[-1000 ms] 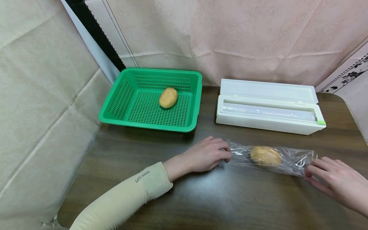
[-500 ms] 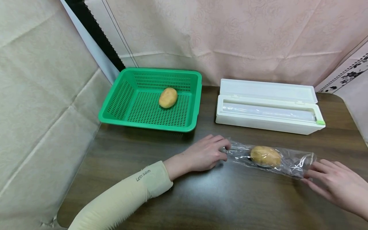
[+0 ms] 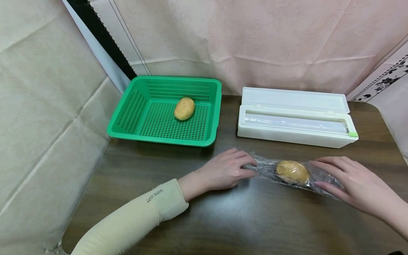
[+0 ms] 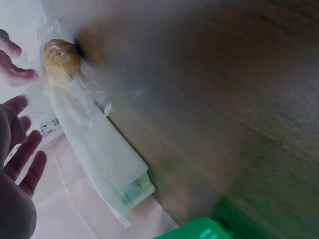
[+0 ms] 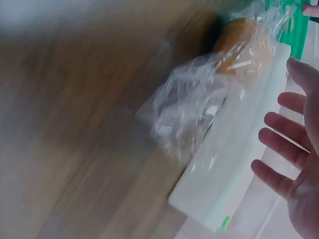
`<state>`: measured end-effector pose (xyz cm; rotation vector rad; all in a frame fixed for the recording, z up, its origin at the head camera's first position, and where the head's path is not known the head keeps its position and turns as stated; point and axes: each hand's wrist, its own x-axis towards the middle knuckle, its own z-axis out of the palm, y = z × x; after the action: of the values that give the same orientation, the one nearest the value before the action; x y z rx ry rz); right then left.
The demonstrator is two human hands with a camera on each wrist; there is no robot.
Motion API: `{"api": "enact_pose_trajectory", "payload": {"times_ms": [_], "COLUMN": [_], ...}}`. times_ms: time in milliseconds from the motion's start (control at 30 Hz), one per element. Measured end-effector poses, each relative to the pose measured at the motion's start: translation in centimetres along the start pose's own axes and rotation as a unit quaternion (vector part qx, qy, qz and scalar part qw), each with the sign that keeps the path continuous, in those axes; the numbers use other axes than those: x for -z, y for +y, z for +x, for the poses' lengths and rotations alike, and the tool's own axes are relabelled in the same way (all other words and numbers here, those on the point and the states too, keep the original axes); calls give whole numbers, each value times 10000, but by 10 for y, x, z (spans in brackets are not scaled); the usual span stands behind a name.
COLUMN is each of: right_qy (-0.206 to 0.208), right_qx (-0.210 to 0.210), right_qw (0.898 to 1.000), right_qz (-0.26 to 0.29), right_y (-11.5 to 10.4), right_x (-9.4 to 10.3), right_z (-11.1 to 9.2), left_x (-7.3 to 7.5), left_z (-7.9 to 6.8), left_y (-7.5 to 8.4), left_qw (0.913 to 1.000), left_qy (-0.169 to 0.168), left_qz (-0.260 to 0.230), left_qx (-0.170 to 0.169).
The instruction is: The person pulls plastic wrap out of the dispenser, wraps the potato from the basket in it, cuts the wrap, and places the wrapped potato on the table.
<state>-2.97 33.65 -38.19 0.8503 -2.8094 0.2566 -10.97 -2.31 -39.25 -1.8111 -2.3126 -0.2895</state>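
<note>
A potato lies on the table inside a strip of clear cling film, whose ends stretch out flat and crinkled on both sides. My left hand is at the film's left end, fingers bent loosely; the left wrist view shows its fingers spread apart with no film between them. Over the film's right part hovers my right hand, its thumb and fingers extended on either side of the strip, fingertips near the potato. In the right wrist view the loose film end lies free of the fingers.
Behind the film stands a white cling film dispenser, lid raised, a roll inside. A green plastic basket at the back left holds another potato. Pale cloth hangs behind the brown table.
My right hand has let go of the film's right end and moved left and away from me, over the strip towards the potato. The left hand has barely moved.
</note>
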Motion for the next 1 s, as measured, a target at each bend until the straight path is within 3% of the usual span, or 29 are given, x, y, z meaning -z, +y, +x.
{"api": "enact_pose_trajectory", "payload": {"times_ms": [100, 167, 267, 367, 500, 667, 767, 1000], "right_qy": [-224, -227, -206, -148, -18, 188, 217, 65], "right_qx": [-199, -170, -130, -68, 150, 428, 431, 203], "right_qw": [9993, 9991, 9989, 9990, 9989, 9983, 9983, 9993], "right_qz": [218, 325, 394, 419, 433, 362, 338, 306], "right_y": [-4, -4, -3, -2, -1, -1, 0, -1], "right_x": [-9, -16, -23, -27, -34, -38, -40, -42], "right_z": [10, 13, 15, 16, 18, 19, 18, 15], "left_x": [2, 4, 6, 3, -5, -20, -28, -45], "left_z": [-2, 0, 9, 27, 56, 83, 90, 91], "left_y": [2, 5, 10, 19, 31, 42, 44, 42], "left_qw": [9987, 9983, 9994, 9986, 9939, 9859, 9828, 9850], "left_qy": [491, 571, 323, -32, -406, -966, -1144, -1021], "left_qz": [-39, -39, 12, 126, 388, 672, 689, 737], "left_qx": [-137, -110, 123, 510, 945, 1189, 1276, 1177]}}
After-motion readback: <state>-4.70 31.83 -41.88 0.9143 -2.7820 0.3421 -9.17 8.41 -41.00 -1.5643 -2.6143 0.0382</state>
